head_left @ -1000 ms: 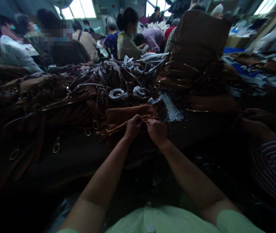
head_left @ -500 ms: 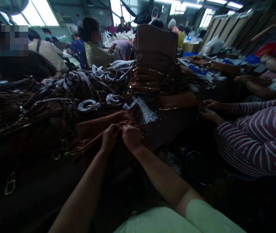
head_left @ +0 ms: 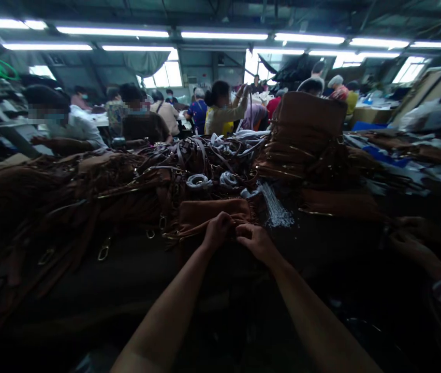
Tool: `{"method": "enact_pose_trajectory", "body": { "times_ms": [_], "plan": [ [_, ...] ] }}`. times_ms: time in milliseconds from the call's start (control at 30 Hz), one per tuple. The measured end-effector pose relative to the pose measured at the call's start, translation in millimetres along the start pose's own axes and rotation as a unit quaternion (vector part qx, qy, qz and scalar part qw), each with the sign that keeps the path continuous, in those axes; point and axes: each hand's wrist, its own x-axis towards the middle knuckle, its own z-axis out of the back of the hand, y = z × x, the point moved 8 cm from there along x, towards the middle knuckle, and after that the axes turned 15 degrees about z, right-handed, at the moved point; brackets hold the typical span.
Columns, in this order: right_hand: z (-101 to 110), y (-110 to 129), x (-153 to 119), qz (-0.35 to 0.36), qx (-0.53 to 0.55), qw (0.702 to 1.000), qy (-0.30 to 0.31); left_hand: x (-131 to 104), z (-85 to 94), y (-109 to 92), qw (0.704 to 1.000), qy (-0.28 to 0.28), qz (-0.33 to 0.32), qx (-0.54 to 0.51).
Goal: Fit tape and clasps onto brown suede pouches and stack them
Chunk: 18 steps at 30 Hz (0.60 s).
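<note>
A brown leather bag (head_left: 205, 214) with fringe lies flat on the dark worktable (head_left: 321, 243) in front of me. My left hand (head_left: 217, 231) is closed on the bag's near edge. Right beside it, my right hand (head_left: 256, 241) pinches the same edge, fingers bent. The two hands almost touch. What sits between the fingertips is too dark to make out.
A heap of brown bags and straps (head_left: 88, 191) fills the left side. A tall stack of brown bags (head_left: 306, 134) stands at the back right, with white tape rolls (head_left: 199, 181) nearby. A co-worker's hands (head_left: 414, 238) in a striped sleeve work at the right. Several people sit beyond.
The camera has tilted up and swung back left, so the ceiling lights show. Both hands stay together on the bag's edge; the co-worker at the right is mostly out of view.
</note>
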Motion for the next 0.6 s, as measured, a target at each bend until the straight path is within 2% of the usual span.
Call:
{"method": "enact_pose_trajectory", "body": {
  "times_ms": [100, 200, 267, 433, 600],
  "plan": [
    [14.2, 10.5, 2.9, 0.027, -0.094, 0.993, -0.068, -0.8, 1.8, 1.9, 1.0, -0.01, 0.006, -0.016],
    [19.6, 14.0, 11.1, 0.023, -0.075, 0.992, -0.103, -1.1, 3.3, 4.1, 0.999, -0.023, 0.012, -0.021],
    [18.1, 12.9, 19.1, 0.005, -0.082, 0.993, -0.089, -0.7, 3.3, 5.4, 0.999, -0.027, 0.017, -0.023],
    [5.7, 18.6, 35.8, 0.021, -0.273, 0.962, -0.006, 1.2, 8.0, 6.0, 0.998, -0.056, 0.015, -0.016],
    [-6.4, 16.8, 43.0, 0.025, -0.332, 0.942, 0.033, 4.8, 10.6, 9.3, 0.998, -0.062, 0.02, -0.014]
  ]
}}
